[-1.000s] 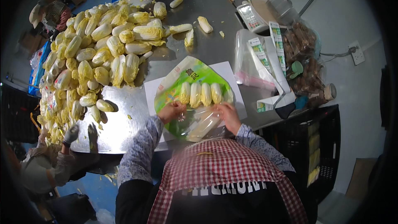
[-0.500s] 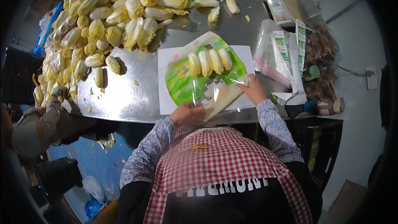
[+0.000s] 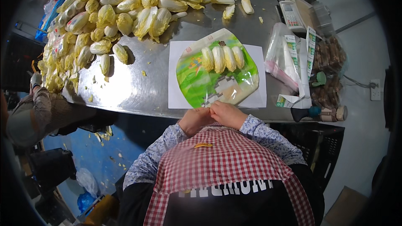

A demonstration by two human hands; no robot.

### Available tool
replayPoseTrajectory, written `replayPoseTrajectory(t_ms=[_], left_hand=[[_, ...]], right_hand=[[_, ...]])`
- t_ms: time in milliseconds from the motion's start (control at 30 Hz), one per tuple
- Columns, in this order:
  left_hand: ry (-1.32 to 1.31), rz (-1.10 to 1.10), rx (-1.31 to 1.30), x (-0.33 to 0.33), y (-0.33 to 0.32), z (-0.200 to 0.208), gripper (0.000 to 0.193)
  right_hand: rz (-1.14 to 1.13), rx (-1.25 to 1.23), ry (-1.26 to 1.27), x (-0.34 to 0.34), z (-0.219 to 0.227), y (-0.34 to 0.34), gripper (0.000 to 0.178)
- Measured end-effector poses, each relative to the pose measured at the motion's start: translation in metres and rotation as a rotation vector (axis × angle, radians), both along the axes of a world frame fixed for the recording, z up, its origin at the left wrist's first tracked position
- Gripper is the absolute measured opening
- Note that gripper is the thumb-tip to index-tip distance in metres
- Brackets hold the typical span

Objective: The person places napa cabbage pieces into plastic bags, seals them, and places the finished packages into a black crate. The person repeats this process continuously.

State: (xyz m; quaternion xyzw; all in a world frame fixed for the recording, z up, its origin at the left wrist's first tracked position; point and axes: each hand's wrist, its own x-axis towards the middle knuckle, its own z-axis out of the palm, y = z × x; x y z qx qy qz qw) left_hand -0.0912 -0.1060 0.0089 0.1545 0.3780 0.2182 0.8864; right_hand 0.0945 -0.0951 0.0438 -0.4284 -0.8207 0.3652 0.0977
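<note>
A green printed plastic bag (image 3: pixel 190 86) with a clear front lies on a white sheet (image 3: pixel 175 100) before me. Several small napa cabbages (image 3: pixel 218 60) sit side by side in a row in the bag, seen through the film. At the bag's near end, my left hand (image 3: pixel 196 119) and my right hand (image 3: pixel 227 114) meet, fingers pinched together on its gathered edge. The fingertips press close against each other, so the pinched film itself is mostly hidden.
A big heap of cabbages (image 3: pixel 113 6) covers the table's far left. On the right lie clear bags (image 3: pixel 276 54), a label strip (image 3: pixel 310 52), a scale (image 3: pixel 293 16) and a bottle (image 3: pixel 335 114). Another person's gloved hand (image 3: pixel 36 79) is at the left edge.
My right hand has left the bag's right edge and joined my left hand at the near end. The bag's near edge is now gathered, and the whole view has shifted slightly.
</note>
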Motion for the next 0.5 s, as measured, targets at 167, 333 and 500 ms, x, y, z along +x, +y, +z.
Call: replayPoseTrajectory(t_ms=[167,333,500], left_hand=[[-0.083,0.014,-0.041,0.002,0.002,-0.003,0.029],[-0.213,0.021,-0.039,0.003,0.002,-0.015,0.032],[0.029,-0.063,0.02,-0.005,0.009,0.007,0.032]], right_hand=[[-0.021,0.101,-0.04,-0.006,-0.012,-0.011,0.012],[-0.081,-0.086,0.123,0.018,0.001,-0.031,0.013],[-0.671,-0.412,0.049,0.079,0.013,-0.088,0.011]])
